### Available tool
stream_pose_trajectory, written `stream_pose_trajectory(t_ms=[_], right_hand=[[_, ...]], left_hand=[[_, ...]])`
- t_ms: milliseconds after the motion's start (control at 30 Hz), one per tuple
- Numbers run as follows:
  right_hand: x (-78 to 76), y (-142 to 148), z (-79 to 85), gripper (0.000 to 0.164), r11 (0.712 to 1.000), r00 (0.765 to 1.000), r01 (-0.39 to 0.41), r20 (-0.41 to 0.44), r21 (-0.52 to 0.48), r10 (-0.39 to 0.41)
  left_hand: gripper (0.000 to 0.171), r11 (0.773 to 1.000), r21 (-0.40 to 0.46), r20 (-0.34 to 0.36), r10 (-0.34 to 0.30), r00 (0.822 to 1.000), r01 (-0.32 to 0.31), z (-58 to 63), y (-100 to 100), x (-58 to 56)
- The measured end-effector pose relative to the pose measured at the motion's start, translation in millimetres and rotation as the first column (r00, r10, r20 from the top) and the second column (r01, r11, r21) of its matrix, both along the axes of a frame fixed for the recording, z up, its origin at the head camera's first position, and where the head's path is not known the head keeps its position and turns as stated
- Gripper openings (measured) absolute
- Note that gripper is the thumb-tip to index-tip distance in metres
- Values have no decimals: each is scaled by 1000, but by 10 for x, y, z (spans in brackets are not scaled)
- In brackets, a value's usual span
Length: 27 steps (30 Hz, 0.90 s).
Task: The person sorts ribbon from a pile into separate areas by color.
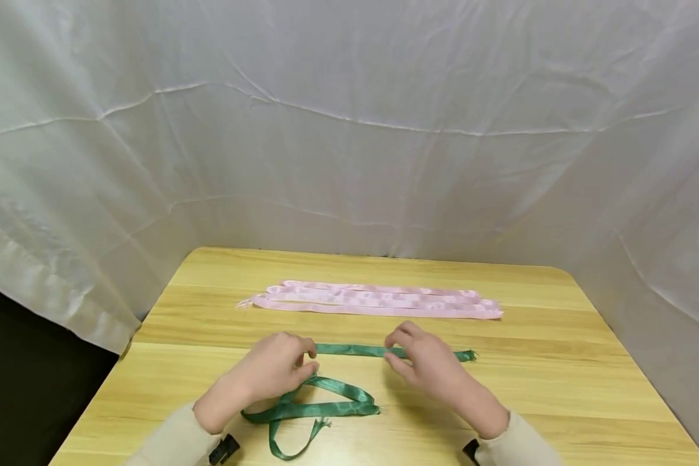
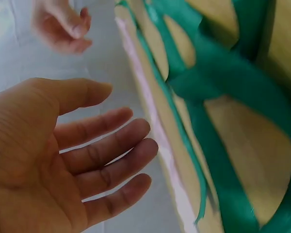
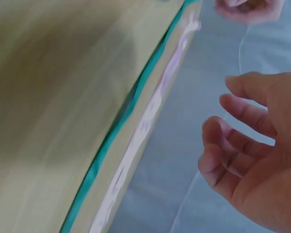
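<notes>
My left hand (image 1: 270,367) hovers over the table by the left end of a straight green ribbon (image 1: 352,350). In the left wrist view, that hand (image 2: 77,150) has loosely bent, spread fingers with nothing between them. Above the same ribbon, toward its frayed right end, is my right hand (image 1: 431,366). The right wrist view shows this hand (image 3: 254,141) with relaxed, partly curled fingers and no ribbon in them. Loose loops of green ribbon (image 1: 332,409) lie below and beside the left hand; whether they join the straight stretch cannot be told, as the hand hides that spot.
Several pink ribbon lengths (image 1: 378,300) lie side by side, roughly parallel, farther back on the wooden table (image 1: 559,388). A pale cloth curtain (image 1: 349,162) surrounds the table's back and sides. Dark space (image 1: 23,362) shows at the lower left.
</notes>
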State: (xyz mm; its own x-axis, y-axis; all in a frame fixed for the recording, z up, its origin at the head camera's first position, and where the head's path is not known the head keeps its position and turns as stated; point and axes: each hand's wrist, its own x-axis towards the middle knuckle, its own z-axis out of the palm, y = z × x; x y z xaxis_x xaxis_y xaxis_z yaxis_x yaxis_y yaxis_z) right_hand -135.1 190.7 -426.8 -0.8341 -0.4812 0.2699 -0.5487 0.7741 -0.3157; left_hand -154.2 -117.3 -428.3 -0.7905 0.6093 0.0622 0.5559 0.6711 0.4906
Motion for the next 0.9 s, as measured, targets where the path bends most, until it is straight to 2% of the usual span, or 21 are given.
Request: stream_pose_trajectory(t_ms=[133,367,533,700,900], right_hand=[[16,-170,-39,18,994,990,-104,97,35,101],[21,-350,-73,29,976,951,-202,256,80,176],[35,-451,-106,36,967,944,-220,277,130,177],[71,-539,-157,43,954,940,-232,294,188,171],[95,-612,-190,36,943,932,-254,316,215,179]], left_hand=[[24,998,-20,42,-61,997,61,-88,99,27],[26,993,-99,18,-63,998,64,-172,213,73],[23,987,-140,26,-76,997,79,-175,220,99],[18,984,-140,33,-109,993,113,-215,212,107],[29,980,-133,11,-151,989,151,-258,239,83]])
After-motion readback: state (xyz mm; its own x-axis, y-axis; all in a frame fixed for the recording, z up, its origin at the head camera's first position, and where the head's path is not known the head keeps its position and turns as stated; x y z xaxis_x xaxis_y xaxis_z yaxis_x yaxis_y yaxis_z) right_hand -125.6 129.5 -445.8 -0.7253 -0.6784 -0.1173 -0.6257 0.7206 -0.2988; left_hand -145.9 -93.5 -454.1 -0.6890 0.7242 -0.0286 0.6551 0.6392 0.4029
